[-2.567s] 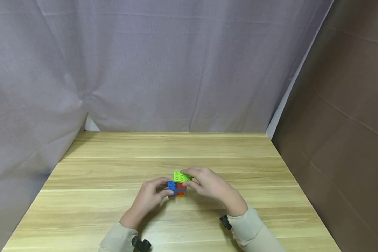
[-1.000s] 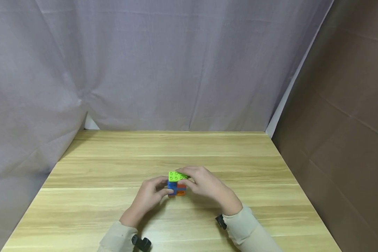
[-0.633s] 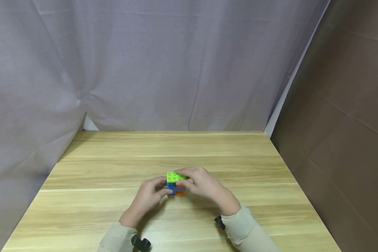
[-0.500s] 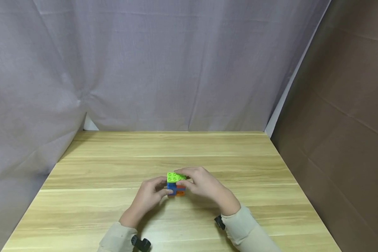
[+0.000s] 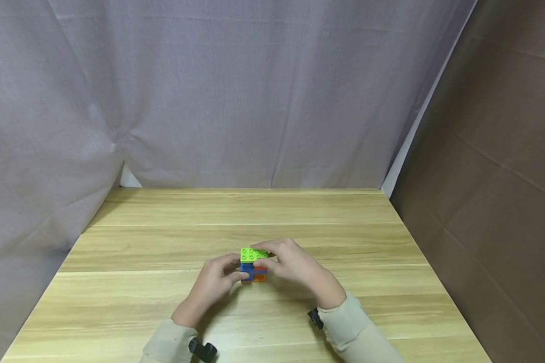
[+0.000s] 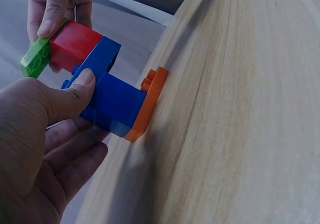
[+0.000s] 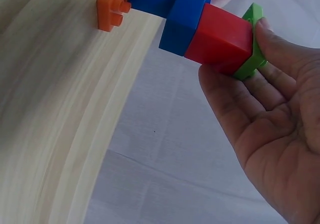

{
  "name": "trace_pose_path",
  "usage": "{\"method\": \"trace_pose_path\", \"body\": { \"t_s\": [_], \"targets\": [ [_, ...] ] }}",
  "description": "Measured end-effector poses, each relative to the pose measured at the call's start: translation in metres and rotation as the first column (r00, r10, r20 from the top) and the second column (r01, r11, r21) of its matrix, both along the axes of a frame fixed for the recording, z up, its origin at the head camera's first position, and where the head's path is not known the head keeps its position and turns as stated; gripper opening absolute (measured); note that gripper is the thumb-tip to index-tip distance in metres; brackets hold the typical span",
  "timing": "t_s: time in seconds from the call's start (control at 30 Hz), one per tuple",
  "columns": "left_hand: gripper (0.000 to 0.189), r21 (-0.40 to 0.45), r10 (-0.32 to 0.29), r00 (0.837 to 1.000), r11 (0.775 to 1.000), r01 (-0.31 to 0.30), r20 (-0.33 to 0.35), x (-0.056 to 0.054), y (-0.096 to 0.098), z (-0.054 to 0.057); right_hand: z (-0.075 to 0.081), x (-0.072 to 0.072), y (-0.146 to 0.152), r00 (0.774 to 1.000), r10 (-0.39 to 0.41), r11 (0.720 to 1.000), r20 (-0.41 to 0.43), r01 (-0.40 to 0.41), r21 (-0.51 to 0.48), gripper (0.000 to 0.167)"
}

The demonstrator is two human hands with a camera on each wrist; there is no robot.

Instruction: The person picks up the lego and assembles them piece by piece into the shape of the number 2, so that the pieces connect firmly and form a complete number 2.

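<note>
A small stack of toy building bricks stands on the table between both hands. At its bottom is a flat orange brick (image 6: 150,107), with a square blue brick (image 6: 120,99) on it. A longer, flatter blue brick (image 7: 182,22) lies across that and sticks out to the right, bearing a red brick (image 6: 76,42). On top, a flat lime-green brick (image 5: 247,255) reaches left past the red one. My left hand (image 5: 215,277) pinches the blue bricks between thumb and fingers. My right hand (image 5: 292,259) holds the green brick, its index finger alongside the red one.
The wood-grain table (image 5: 163,227) runs back to a grey curtain (image 5: 209,101). A brown cloth (image 5: 495,201) hangs along the right side. Each wrist wears a small black camera (image 5: 203,350).
The green brick has shifted left with my right hand, from over the red brick's right side to above the blue bricks. Over the last half second almost nothing moves. The left hand keeps its hold.
</note>
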State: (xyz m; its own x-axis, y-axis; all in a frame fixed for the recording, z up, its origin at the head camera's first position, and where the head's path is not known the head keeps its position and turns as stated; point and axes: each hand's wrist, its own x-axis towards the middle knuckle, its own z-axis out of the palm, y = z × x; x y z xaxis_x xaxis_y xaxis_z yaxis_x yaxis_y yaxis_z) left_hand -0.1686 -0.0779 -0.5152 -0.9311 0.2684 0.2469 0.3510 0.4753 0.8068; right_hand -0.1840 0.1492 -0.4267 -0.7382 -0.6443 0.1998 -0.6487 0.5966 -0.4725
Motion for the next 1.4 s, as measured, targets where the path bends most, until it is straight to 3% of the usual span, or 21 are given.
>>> {"method": "trace_pose_path", "body": {
  "t_s": [0.4, 0.87, 1.23, 1.4],
  "targets": [
    [0.033, 0.014, -0.01, 1.0, 1.0, 0.009, 0.029, 0.0, -0.001, 0.0, 0.002, 0.003, -0.005, 0.999, -0.028, 0.999, -0.031, 0.029, 0.046, 0.039],
    [0.032, 0.018, -0.007, 0.999, 1.0, 0.007, 0.034, 0.0, 0.0, 0.0, -0.021, 0.003, 0.0, 0.987, 0.011, 0.991, -0.16, -0.033, -0.132, 0.038],
    [0.037, 0.04, -0.061, 0.997, 0.997, 0.059, 0.05, -0.003, -0.001, -0.002, -0.024, -0.001, 0.008, 0.992, 0.04, 0.985, -0.118, -0.059, -0.161, 0.041],
    [0.038, 0.039, -0.084, 0.994, 0.996, 0.082, 0.069, -0.005, -0.004, -0.001, -0.024, -0.004, 0.012, 0.999, 0.047, 0.977, -0.018, -0.049, -0.209, 0.044]
  ]
}}
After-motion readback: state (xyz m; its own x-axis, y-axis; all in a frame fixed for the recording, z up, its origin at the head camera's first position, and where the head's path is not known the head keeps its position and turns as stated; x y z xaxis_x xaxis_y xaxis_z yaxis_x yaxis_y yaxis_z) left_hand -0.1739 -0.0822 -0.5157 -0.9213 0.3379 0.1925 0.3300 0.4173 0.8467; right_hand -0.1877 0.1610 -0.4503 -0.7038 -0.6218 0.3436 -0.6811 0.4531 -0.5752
